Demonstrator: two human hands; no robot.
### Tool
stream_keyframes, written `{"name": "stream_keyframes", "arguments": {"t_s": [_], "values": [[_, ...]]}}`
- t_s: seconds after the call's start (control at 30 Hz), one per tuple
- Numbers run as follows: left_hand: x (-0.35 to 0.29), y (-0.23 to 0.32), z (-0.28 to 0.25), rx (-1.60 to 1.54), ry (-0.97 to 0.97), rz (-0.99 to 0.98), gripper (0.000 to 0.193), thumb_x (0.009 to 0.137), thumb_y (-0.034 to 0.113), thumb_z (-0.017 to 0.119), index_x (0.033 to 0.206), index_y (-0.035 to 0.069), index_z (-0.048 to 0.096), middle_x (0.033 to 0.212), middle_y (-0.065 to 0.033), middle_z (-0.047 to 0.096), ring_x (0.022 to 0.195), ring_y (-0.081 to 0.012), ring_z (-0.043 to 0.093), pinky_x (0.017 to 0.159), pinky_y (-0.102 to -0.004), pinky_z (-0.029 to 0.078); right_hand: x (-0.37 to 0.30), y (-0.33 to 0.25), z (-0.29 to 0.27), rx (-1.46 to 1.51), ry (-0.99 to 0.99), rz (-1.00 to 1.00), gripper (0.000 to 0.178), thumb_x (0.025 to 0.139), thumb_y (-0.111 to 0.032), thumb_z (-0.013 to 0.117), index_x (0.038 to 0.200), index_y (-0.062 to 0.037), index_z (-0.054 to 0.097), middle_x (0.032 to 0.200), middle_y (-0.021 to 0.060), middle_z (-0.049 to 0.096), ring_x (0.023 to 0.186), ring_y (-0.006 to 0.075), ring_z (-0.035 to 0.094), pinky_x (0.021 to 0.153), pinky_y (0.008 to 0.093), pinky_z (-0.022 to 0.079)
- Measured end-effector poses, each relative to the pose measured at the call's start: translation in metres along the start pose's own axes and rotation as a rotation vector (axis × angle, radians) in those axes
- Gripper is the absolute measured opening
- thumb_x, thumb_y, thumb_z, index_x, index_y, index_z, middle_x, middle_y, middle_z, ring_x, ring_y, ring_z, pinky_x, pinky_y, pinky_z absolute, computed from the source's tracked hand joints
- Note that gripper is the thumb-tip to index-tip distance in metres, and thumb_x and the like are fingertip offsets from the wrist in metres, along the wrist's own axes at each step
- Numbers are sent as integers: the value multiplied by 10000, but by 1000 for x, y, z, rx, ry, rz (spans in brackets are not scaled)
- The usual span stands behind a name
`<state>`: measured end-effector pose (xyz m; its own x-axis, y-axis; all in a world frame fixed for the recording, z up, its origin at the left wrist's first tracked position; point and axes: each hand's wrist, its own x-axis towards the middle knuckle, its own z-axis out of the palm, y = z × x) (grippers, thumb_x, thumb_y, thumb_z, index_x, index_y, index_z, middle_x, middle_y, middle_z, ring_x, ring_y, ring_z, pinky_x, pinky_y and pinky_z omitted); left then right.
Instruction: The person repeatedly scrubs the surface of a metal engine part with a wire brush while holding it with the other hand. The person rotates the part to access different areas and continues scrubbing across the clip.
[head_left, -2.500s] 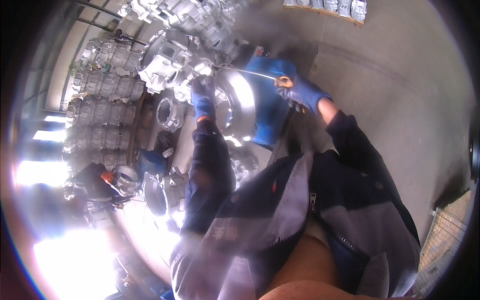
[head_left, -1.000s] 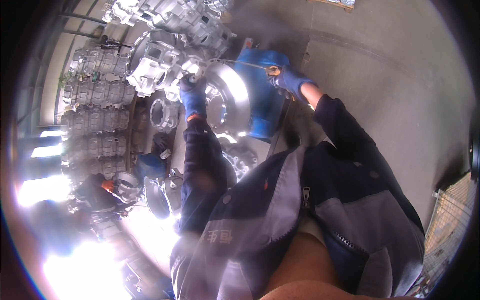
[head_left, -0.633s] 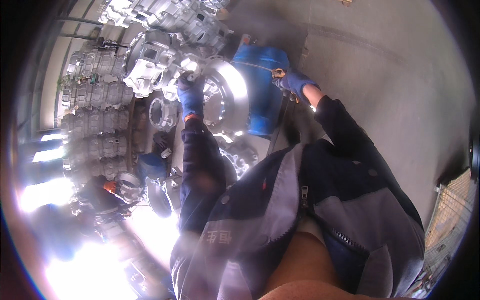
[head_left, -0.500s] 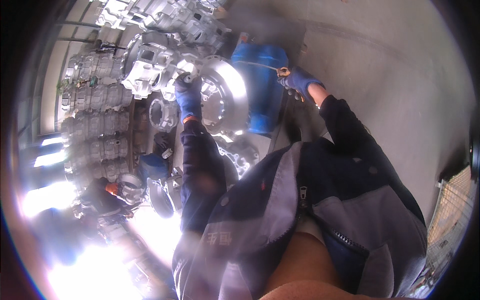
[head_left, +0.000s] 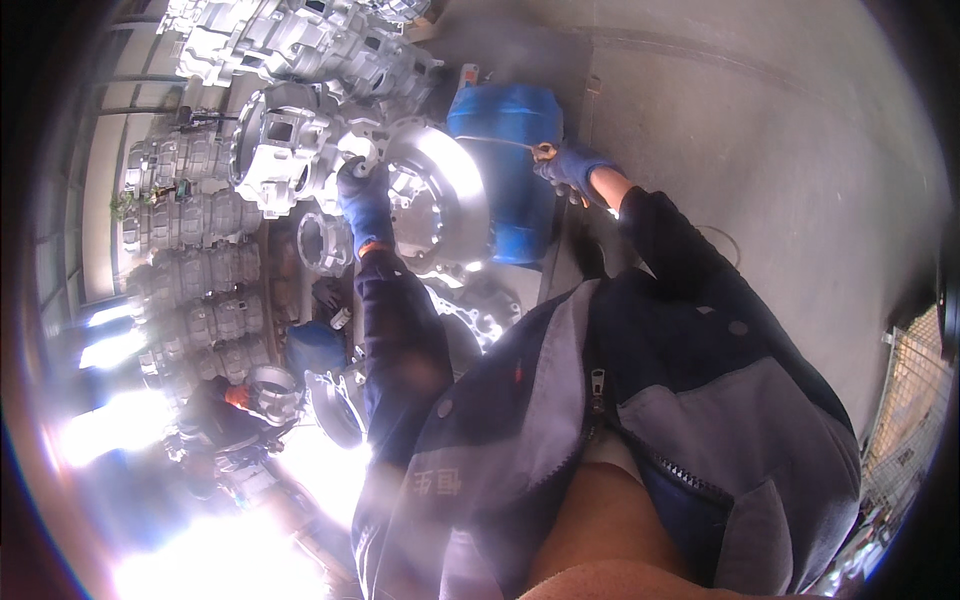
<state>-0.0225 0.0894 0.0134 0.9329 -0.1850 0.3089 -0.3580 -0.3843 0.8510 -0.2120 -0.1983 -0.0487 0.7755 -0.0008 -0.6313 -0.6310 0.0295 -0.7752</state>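
My left hand (head_left: 364, 205), in a blue glove, is closed at the edge of a silver metal casting (head_left: 284, 140), its fingers curled round a small protruding part. Beside that hand stands a large round metal housing (head_left: 455, 200) with a bright rim and a ring of holes inside. My right hand (head_left: 580, 168), also gloved in blue, is closed round a brass-coloured tool (head_left: 543, 152) with a long thin rod, which looks like an air blow gun. The rod points left toward the round housing, across a blue plastic barrel (head_left: 520, 110). Its tip is lost in glare.
Rows of silver castings (head_left: 205, 215) are stacked at the left, with more castings (head_left: 300, 45) at the far left. Another person (head_left: 215, 415) with an orange glove works at the lower left. A wire-mesh cage (head_left: 910, 400) stands at the right, and a thin hose (head_left: 735, 245) lies on the floor.
The whole view has shifted slightly. My right hand, with the tool, has moved a little left relative to the barrel. My left hand stays on the casting.
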Motion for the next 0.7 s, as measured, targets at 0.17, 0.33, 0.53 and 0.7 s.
{"name": "stream_keyframes", "arguments": {"t_s": [0.17,0.33,0.53,0.7], "values": [[-3,4,0,-40,-11,-13,386,788,-13,698,1123,-7,505,937,-82,621,787,-122,600,701,-242,513,-9,-1,-3,-10,61,12,296,897,-247,556,1186,-182,543,797,4,539,649,122,518,511,301,432],[-2,7,0,-99,-34,-35,380,793,-12,687,1126,-16,505,927,-80,620,772,-117,591,678,-237,502,-14,0,-2,18,39,-12,348,877,-238,589,1218,-187,539,838,10,565,676,118,517,531,305,443],[-3,9,0,-71,-15,-44,393,792,3,693,1134,-26,504,879,-74,629,731,-106,583,650,-225,491,-7,2,1,-46,55,-10,331,879,-238,595,1202,-180,550,805,8,566,638,124,512,516,311,444],[-3,10,0,-83,-8,-44,394,789,8,698,1133,-20,508,875,-77,636,730,-106,592,641,-226,493,-4,1,5,-82,66,-32,351,882,-231,591,1226,-169,559,803,21,586,608,138,515,500,310,443]]}}
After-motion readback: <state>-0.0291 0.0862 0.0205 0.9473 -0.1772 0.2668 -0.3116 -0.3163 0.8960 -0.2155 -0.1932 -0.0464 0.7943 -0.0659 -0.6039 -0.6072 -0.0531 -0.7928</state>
